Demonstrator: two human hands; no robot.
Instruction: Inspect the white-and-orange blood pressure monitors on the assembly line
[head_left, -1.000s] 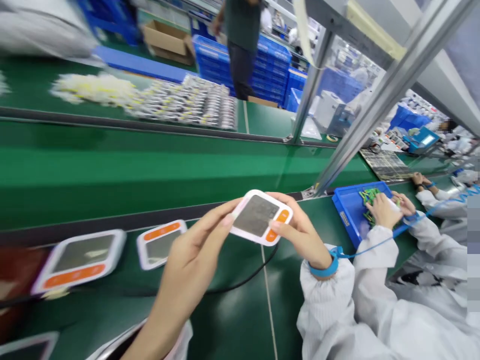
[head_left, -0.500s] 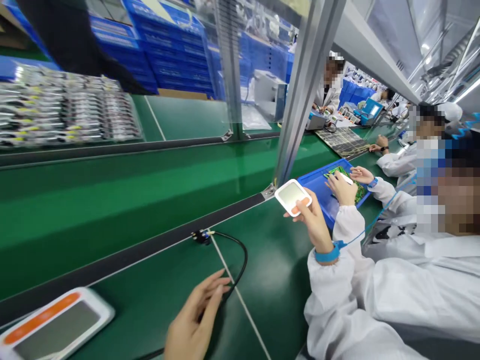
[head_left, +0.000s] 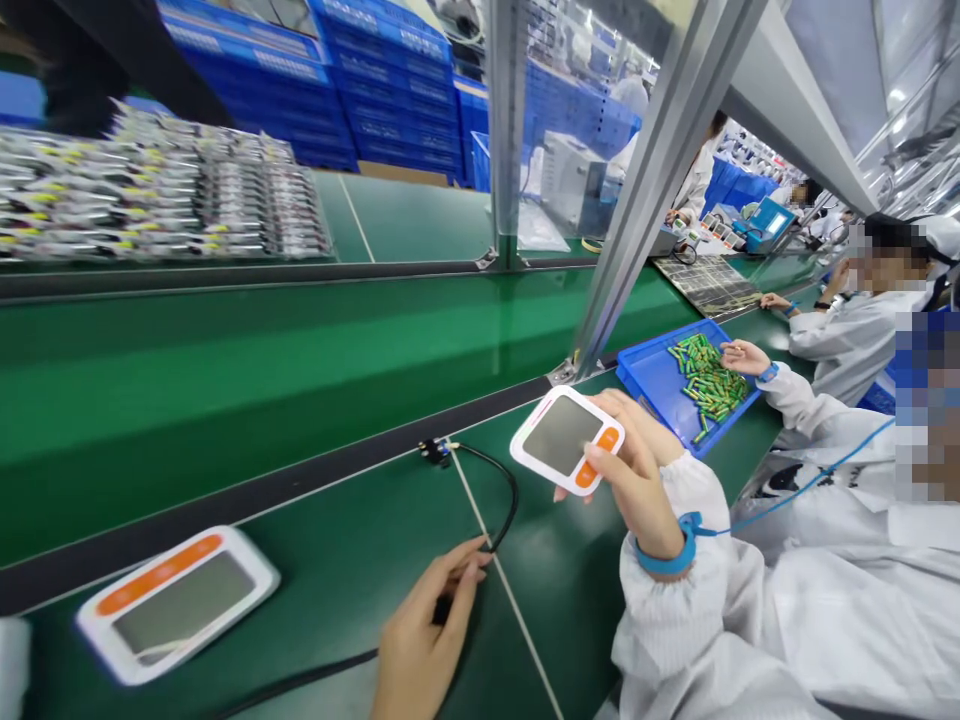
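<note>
My left hand (head_left: 427, 635) reaches in from the bottom edge, thumb and fingers closed around a black cable (head_left: 511, 492). From the fingertips the cable curves up to a small dark connector end (head_left: 435, 452) beside the black rail; its other part runs off to the lower left. Left of the hand lies a white display device (head_left: 184, 600) with an orange button strip and a grey screen facing up. My right hand is out of view. To the right, a co-worker's two hands (head_left: 637, 470) hold a similar white device (head_left: 566, 440) with orange buttons.
A blue tray (head_left: 649, 385) of green batteries (head_left: 712, 380) stands beyond the co-worker, another hand (head_left: 746, 357) at its edge. A metal post (head_left: 637, 200) rises from the rail. Wrapped parts (head_left: 165, 190) are piled across the green belt (head_left: 247, 350). A white object (head_left: 13, 660) shows at the left edge.
The view has shifted, so most things sit elsewhere in the picture. My left hand stays on the cable. The co-worker's other hand has moved from the battery tray to the held device.
</note>
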